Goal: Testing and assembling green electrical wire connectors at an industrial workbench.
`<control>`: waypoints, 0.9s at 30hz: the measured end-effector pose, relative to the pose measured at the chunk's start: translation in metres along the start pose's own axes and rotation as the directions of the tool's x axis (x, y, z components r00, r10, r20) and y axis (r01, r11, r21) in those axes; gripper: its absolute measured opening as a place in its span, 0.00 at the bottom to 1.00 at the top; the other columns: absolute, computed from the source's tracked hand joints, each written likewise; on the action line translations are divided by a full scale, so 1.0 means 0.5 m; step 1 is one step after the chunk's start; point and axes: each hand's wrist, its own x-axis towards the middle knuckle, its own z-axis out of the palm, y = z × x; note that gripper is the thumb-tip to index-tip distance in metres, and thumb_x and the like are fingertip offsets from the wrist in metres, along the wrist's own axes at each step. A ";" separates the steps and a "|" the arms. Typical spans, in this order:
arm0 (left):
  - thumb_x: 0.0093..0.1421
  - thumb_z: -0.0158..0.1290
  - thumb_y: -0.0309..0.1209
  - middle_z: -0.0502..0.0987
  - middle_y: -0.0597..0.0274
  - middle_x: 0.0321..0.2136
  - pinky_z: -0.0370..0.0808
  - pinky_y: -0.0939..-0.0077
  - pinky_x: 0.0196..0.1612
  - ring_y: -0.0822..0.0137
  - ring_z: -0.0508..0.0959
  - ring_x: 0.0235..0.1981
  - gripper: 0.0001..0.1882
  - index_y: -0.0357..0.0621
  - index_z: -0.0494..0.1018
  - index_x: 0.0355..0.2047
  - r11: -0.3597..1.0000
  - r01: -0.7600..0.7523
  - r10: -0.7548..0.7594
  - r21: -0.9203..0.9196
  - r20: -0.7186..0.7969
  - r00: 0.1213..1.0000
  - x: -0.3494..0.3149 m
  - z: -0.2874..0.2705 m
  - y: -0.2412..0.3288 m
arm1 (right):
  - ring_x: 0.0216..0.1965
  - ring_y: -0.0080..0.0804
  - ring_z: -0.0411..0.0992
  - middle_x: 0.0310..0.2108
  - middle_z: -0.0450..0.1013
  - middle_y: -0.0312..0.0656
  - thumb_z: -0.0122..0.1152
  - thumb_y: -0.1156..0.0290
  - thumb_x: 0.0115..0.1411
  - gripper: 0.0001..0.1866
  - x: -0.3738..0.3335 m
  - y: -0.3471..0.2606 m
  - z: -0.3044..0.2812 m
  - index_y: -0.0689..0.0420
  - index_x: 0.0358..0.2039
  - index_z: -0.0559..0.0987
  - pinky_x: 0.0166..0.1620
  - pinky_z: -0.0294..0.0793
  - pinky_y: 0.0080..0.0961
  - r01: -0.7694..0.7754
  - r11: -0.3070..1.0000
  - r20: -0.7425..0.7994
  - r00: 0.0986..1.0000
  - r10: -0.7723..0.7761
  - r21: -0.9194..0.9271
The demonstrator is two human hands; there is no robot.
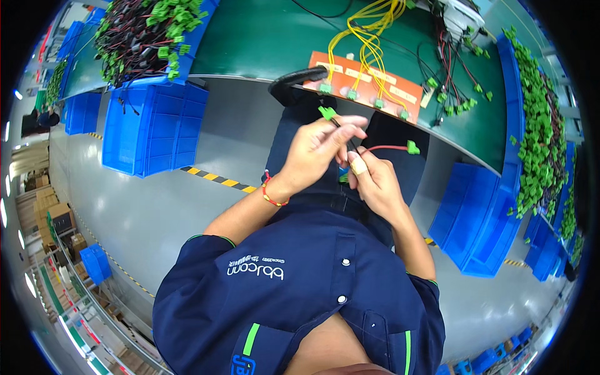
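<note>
In front of my body both hands hold a wire harness. My left hand (312,150) is closed around its dark wires, and a green connector (327,112) sticks out above the fingers. Lower and to the right, my right hand (377,184) pinches the wires near their middle; a pale yellow wrap covers one of its fingers. A red wire (387,147) runs out rightward from between the hands to another green connector (413,147). Just beyond them, an orange board (369,80) at the table edge bears several green connectors with yellow wires (369,47).
The green table (250,44) carries loose harnesses (453,94) at right. Piled harnesses with green connectors (150,37) fill a blue bin at left; more (540,131) lie in a bin at right. Blue crates (153,128) stand beneath. A black curved object (294,81) juts from the table edge.
</note>
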 end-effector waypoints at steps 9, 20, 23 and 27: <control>0.71 0.45 0.38 0.78 0.62 0.26 0.70 0.86 0.25 0.79 0.73 0.22 0.20 0.32 0.73 0.49 0.972 0.171 -0.179 -0.163 -0.039 0.983 0.012 -0.007 -0.028 | 0.48 0.28 0.69 0.42 0.74 0.40 0.46 0.64 0.70 0.17 0.005 0.087 0.017 0.64 0.41 0.80 0.55 0.64 0.26 0.433 0.755 -0.526 0.840 -0.138 0.494; 0.74 0.35 0.40 0.55 0.76 0.13 0.51 0.86 0.18 0.83 0.53 0.14 0.18 0.40 0.69 0.37 0.933 0.150 -0.165 -0.328 -0.021 0.986 0.030 -0.041 -0.032 | 0.27 0.23 0.65 0.31 0.72 0.40 0.42 0.61 0.67 0.21 0.040 0.038 -0.001 0.64 0.31 0.77 0.34 0.65 0.20 0.371 0.657 -0.252 0.928 -0.273 0.656; 0.73 0.37 0.42 0.55 0.77 0.14 0.50 0.86 0.19 0.83 0.52 0.15 0.19 0.42 0.70 0.35 0.872 0.191 -0.185 -0.450 0.058 0.981 0.032 -0.056 -0.036 | 0.21 0.21 0.63 0.23 0.71 0.38 0.42 0.60 0.66 0.20 0.083 0.024 0.009 0.61 0.26 0.75 0.29 0.64 0.18 0.282 0.667 -0.130 0.954 -0.269 0.689; 0.73 0.37 0.42 0.54 0.77 0.14 0.50 0.86 0.19 0.83 0.51 0.15 0.19 0.43 0.69 0.34 0.864 0.169 -0.174 -0.474 0.034 0.984 0.028 -0.065 -0.043 | 0.21 0.21 0.61 0.21 0.67 0.37 0.42 0.59 0.66 0.21 0.123 0.010 0.015 0.60 0.21 0.71 0.26 0.59 0.18 0.193 0.692 -0.062 0.976 -0.210 0.696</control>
